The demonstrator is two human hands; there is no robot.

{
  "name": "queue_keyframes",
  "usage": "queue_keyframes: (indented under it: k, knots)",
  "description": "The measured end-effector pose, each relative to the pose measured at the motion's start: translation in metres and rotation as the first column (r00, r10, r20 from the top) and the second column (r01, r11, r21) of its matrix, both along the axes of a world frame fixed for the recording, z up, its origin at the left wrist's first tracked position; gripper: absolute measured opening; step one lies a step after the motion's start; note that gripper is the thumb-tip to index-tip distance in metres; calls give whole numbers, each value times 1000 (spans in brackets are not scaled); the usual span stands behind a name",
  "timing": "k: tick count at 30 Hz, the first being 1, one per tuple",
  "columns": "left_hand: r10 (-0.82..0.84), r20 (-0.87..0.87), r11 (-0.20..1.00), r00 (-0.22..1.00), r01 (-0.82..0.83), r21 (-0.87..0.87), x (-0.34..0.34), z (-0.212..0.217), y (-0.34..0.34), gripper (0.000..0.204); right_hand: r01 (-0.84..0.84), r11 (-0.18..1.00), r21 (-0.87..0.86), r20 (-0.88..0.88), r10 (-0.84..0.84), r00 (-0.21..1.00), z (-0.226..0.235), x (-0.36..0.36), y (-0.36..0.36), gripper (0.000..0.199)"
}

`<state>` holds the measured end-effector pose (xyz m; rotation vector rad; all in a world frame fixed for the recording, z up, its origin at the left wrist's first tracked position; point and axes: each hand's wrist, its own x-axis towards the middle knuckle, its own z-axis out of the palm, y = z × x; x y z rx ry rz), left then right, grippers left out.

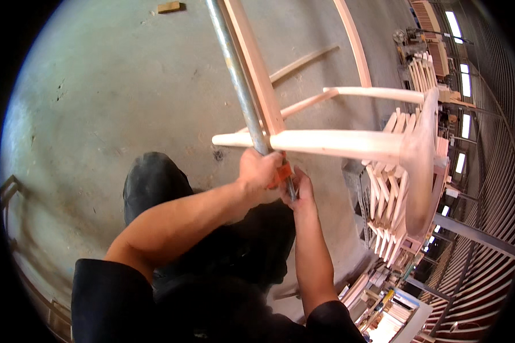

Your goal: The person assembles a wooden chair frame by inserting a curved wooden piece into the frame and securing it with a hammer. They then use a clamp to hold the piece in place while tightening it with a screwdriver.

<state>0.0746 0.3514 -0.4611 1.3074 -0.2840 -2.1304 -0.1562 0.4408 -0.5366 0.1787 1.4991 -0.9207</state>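
A long grey metal bar clamp runs from the top of the view down to my hands, alongside a pale wooden rail. It crosses the unfinished wooden chair frame, whose round leg lies across the middle. My left hand is closed around the orange handle at the clamp's lower end. My right hand grips the bar just below and beside it.
Bare concrete floor lies below, with a small wood block at the top and loose wooden strips. Stacked pale chair parts stand at the right, near metal racks and windows.
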Motion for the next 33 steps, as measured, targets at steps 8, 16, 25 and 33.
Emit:
queue_keyframes:
  k: [8,16,25,33]
  knots:
    - [-30,17,999,999,31,-9,-3,0,-4,15,-685,665,299,-899,-44,-435,10,49,51,43]
    - [-23,76,995,997,30,-97,-13,-11,4,21,-745,660,-94,-923,-339,-184,-12,61,39,64]
    - [51,18,986,999,-47,-158,-17,-21,12,20,-162,833,-529,-839,-486,243,-52,107,40,56]
    - [72,16,992,997,-70,-106,-8,-3,12,17,258,964,-66,-125,-264,956,85,131,36,54]
